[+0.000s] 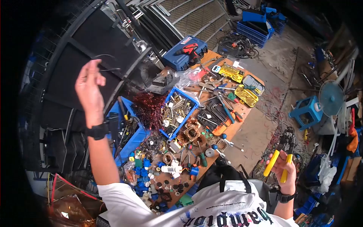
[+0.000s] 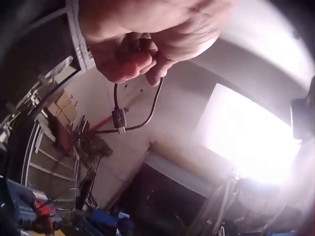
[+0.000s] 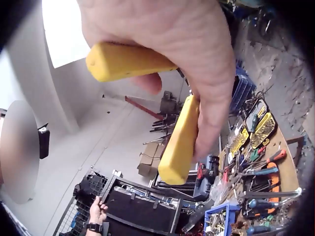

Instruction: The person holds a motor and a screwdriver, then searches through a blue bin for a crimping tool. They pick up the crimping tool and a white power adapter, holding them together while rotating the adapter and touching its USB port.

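Note:
My left hand [image 1: 90, 85] is raised at the left over the dark panels, pinching a thin dark USB cable [image 2: 156, 105] between thumb and fingers. From those fingers the cable hangs in a loop, with its small plug [image 2: 119, 119] dangling below. At the lower right, my right hand [image 1: 286, 169] grips pliers by their yellow handles [image 1: 271, 163], which stand spread apart. Their dark head [image 1: 288, 137] points away from me. In the right wrist view, one yellow handle [image 3: 179, 145] lies along the fingers and the other crosses under the palm; the head is mostly hidden there.
A wooden workbench [image 1: 242, 126] holds many hand tools, loose plumbing parts and a blue tray [image 1: 163, 132] of metal fittings. A blue case [image 1: 172, 56] with a red drill [image 1: 190, 50] stands at its far end. Tangled wires [image 1: 272, 125] and a fan [image 1: 332, 97] are to the right.

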Tool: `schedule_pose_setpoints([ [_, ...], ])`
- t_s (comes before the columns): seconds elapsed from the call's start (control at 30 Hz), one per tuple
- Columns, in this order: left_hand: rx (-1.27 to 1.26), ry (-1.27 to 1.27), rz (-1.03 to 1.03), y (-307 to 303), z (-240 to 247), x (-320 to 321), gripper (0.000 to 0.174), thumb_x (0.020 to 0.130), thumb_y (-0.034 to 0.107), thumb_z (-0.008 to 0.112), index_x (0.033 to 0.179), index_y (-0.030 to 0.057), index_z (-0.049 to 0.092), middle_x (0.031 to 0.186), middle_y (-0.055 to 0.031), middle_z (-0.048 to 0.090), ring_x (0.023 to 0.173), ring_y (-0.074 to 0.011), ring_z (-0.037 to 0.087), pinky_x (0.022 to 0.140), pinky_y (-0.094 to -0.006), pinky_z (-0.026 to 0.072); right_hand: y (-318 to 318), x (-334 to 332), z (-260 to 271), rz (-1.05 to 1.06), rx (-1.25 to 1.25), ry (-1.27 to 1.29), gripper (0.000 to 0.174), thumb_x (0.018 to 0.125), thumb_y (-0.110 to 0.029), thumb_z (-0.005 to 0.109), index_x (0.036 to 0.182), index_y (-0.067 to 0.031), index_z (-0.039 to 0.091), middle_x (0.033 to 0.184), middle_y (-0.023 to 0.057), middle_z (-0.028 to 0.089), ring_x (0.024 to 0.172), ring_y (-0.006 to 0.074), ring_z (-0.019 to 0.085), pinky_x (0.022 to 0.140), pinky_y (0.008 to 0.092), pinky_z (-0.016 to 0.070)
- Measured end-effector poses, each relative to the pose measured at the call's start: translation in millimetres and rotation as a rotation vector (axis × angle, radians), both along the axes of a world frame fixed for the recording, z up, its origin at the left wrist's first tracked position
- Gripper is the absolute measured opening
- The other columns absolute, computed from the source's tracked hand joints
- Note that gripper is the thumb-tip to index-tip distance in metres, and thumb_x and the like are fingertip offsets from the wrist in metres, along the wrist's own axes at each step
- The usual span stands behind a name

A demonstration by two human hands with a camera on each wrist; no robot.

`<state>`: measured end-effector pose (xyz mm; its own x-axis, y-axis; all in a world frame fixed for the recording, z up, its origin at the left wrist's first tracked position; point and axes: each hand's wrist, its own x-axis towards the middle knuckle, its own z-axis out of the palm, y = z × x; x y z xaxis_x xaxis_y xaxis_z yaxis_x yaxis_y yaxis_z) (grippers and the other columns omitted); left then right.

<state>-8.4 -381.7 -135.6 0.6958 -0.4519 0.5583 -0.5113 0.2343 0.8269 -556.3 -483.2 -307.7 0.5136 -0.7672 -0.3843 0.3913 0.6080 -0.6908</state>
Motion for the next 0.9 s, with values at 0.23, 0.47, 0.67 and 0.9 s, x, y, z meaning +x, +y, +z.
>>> schedule_pose_setpoints([
  [0.23, -0.112, -0.056, 0.186, 101.8, 101.0, -5.8, 0.031, 0.095, 0.019, 0.056, 0.112, -0.0062, 0.058, 0.070, 0.0031, 0.040, 0.060, -0.0048, 0.034, 0.054, -0.0202, 0.0304, -20.9, 11.6, -3.4, 0.152, -0.052, -0.106, 0.046, 0.081, -0.019, 0.053, 0.126, -0.0071, 0.053, 0.117, 0.0233, 0.056, 0.099, 0.0372, 0.061, 0.086, 0.0493, 0.0501],
  [0.47, -0.262, -0.163, 0.547, 260.2, 188.2, -0.2, 0.037, 0.093, 0.023, 0.059, 0.117, -0.0047, 0.053, 0.079, -0.0002, 0.042, 0.067, -0.0077, 0.040, 0.065, -0.0213, 0.0398, -40.8, 31.0, 2.9, 0.250, -0.064, -0.151, 0.047, 0.080, -0.016, 0.052, 0.125, -0.0039, 0.052, 0.117, 0.0226, 0.056, 0.098, 0.0362, 0.061, 0.086, 0.0472, 0.0508],
  [0.67, -0.164, -0.187, 0.683, 421.7, 230.8, -15.6, 0.047, 0.094, 0.029, 0.057, 0.128, -0.0017, 0.048, 0.103, -0.0040, 0.054, 0.085, -0.0102, 0.048, 0.084, -0.0243, 0.0401, -54.9, 46.0, -3.4, 0.368, -0.119, -0.155, 0.061, 0.080, -0.034, 0.064, 0.131, -0.0054, 0.045, 0.120, 0.0249, 0.054, 0.102, 0.0381, 0.060, 0.089, 0.0496, 0.0492],
  [0.9, 0.049, 0.119, 0.772, 474.9, 155.2, -72.6, 0.049, 0.091, 0.032, 0.061, 0.130, 0.0031, 0.050, 0.107, -0.0043, 0.052, 0.082, -0.0052, 0.044, 0.075, -0.0203, 0.0400, -50.8, 70.0, -2.9, 0.464, -0.061, -0.159, 0.051, 0.077, -0.013, 0.053, 0.126, -0.0026, 0.047, 0.117, 0.0258, 0.055, 0.100, 0.0392, 0.061, 0.088, 0.0493, 0.0503],
])
